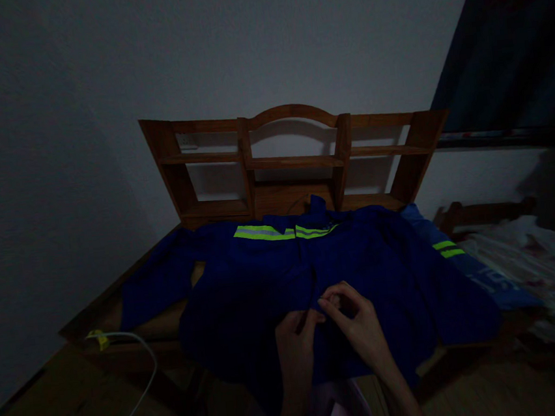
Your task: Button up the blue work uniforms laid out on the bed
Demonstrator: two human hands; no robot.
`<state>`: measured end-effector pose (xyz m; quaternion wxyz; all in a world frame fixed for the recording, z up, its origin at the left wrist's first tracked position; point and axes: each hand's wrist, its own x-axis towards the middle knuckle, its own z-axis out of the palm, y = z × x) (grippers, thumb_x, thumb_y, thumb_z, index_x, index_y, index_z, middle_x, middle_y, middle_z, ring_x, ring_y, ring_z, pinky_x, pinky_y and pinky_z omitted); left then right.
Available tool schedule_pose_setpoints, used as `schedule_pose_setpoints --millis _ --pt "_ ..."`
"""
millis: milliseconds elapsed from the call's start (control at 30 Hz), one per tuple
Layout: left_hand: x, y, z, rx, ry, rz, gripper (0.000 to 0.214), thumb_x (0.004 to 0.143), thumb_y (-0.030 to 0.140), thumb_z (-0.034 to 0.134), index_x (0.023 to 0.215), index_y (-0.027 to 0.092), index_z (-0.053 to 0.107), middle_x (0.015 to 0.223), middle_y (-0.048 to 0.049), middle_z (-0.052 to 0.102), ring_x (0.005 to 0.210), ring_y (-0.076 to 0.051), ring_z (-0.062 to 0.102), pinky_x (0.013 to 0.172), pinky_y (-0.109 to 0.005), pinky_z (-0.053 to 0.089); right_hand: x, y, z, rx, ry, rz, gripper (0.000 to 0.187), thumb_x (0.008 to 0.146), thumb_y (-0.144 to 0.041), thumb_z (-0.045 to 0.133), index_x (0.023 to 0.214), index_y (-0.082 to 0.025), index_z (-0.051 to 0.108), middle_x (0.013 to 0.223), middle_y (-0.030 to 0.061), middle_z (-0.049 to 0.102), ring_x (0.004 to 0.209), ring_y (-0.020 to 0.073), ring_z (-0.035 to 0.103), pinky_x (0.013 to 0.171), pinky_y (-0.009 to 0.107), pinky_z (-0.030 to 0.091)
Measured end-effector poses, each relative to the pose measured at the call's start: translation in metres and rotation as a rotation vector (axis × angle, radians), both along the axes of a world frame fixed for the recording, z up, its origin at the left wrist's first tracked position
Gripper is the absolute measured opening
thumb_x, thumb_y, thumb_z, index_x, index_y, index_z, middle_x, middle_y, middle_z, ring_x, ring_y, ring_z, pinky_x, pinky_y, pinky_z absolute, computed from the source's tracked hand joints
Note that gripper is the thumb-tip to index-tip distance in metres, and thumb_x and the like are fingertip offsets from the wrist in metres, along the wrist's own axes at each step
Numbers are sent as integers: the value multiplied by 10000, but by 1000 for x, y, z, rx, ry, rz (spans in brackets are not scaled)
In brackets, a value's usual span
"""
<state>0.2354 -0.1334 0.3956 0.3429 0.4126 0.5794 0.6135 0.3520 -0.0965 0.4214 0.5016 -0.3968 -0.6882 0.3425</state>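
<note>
A dark blue work jacket [236,284] with yellow-green and grey reflective strips across the chest lies spread over a wooden desk [158,321]. Its sleeves reach out to both sides and its lower edge hangs over the front. My left hand [295,340] pinches the jacket near the lower part of its front opening, thumb against fingers. Close beside it on the right, my right hand [354,315] has its thumb and fingertips together at the same opening. In the dim light the exact bit of cloth or fastener between the fingertips is hard to see.
A wooden shelf unit [297,162] stands at the back of the desk against the wall. At right lie a lighter blue cloth [496,285] with a reflective strip and a whitish crumpled heap [548,267]. A white cable [149,357] with a yellow tag hangs at left.
</note>
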Motion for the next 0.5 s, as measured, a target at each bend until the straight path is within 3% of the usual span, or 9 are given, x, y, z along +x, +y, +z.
schedule_pose_setpoints --millis 300,500 --pt "1 -3 -5 -12 -25 13 243 793 348 567 663 159 645 688 -14 681 717 -183 643 662 -238 464 -1 3 -9 -132 56 54 233 775 -373 643 875 -168 594 712 -1 572 658 125 552 605 220 433" --pt "4 -9 7 -11 -271 -68 302 777 383 591 578 161 540 610 8 627 721 -197 658 724 -280 515 3 3 -8 -107 -12 48 213 776 -355 633 894 -181 606 717 -7 568 663 126 549 613 222 433"
